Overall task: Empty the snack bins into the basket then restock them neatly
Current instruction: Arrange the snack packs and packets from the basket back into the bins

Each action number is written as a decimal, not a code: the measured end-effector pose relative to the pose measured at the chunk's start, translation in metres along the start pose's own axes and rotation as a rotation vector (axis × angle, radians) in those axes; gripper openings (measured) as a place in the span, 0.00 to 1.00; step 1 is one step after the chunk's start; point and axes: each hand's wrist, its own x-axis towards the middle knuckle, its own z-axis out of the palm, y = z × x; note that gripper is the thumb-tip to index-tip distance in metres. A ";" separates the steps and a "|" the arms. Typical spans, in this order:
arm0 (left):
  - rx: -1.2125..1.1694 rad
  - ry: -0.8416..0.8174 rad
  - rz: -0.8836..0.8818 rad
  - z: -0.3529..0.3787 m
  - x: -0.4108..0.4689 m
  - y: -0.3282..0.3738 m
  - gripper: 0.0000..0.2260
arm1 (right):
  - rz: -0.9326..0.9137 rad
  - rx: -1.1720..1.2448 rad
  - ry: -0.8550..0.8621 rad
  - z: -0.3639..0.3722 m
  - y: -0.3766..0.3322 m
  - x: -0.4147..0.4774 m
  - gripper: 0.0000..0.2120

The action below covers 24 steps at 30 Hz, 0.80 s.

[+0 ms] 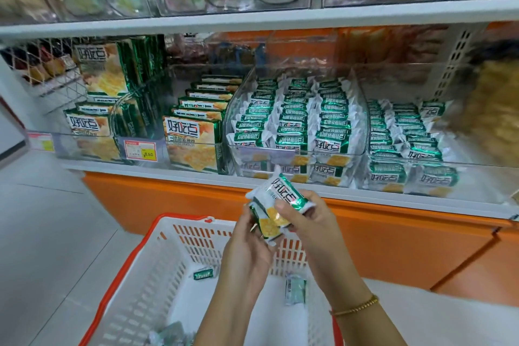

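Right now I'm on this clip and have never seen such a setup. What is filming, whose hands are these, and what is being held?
There is no robot here. A person wears one wide-angle camera on the head, looking forward and down, so this single picture shows their own two bare hands. The left hand and right hand together grip small green-and-white snack packs above a white basket with a red rim. A few loose packs lie in the basket. Ahead, on a shelf, clear bins hold neat rows of matching packs, with larger packets to their left.
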 end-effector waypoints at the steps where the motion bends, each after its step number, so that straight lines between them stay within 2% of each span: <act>1: 0.013 -0.005 0.023 0.002 -0.001 0.001 0.17 | -0.022 -0.018 0.014 0.000 0.000 0.000 0.11; 7: 0.192 -0.064 0.155 0.007 -0.006 0.013 0.25 | -0.118 -0.338 -0.081 -0.006 -0.015 0.000 0.11; 10: 0.498 -0.099 0.245 0.015 -0.011 0.023 0.29 | -0.124 -0.363 -0.170 -0.013 -0.030 0.002 0.13; 12: 0.720 -0.132 0.298 0.026 -0.014 0.027 0.34 | -0.118 -0.341 -0.219 -0.021 -0.041 0.004 0.20; 13: 0.789 -0.141 0.324 0.034 -0.015 0.029 0.34 | -0.124 -0.349 -0.239 -0.025 -0.049 0.005 0.23; 15: 0.863 -0.188 0.379 0.053 -0.015 0.033 0.25 | -0.150 -0.384 -0.291 -0.036 -0.068 0.007 0.25; 18: 0.962 -0.309 0.502 0.088 -0.013 0.033 0.09 | -0.173 -0.480 -0.336 -0.059 -0.104 0.009 0.15; 19: 0.977 -0.343 0.528 0.102 -0.013 0.032 0.06 | -0.174 -0.523 -0.322 -0.068 -0.118 0.009 0.13; 20: 0.985 -0.369 0.545 0.114 -0.008 0.030 0.06 | -0.182 -0.572 -0.300 -0.077 -0.131 0.012 0.16; 22: 0.990 -0.438 0.563 0.138 0.006 0.023 0.10 | -0.189 -0.642 -0.240 -0.097 -0.158 0.020 0.30; 24: 1.044 -0.500 0.598 0.159 0.026 0.010 0.21 | -0.174 -0.699 -0.170 -0.119 -0.187 0.031 0.29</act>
